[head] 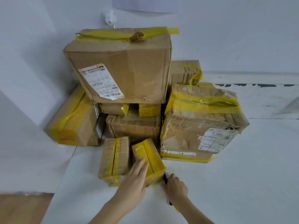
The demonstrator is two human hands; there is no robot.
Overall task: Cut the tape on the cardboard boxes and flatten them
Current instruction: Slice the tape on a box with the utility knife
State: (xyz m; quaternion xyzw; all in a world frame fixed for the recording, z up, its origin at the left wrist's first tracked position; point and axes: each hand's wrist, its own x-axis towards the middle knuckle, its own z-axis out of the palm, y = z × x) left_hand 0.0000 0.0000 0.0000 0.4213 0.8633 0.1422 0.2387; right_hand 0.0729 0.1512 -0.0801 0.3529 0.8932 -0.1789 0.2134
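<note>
Left hand (137, 177) flat on small box (150, 157); right hand (176, 188) grips apparently a cutter (165, 177); stacked boxes (123, 67) crowd behind.

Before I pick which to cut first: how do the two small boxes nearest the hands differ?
The right small box is almost wholly wrapped in yellow tape; the left small box shows mostly bare cardboard with one tape strip down its middle. The right one lies turned at an angle, the left one straighter. The left hand rests on the right one; the left one is untouched. Both are still sealed.
</note>
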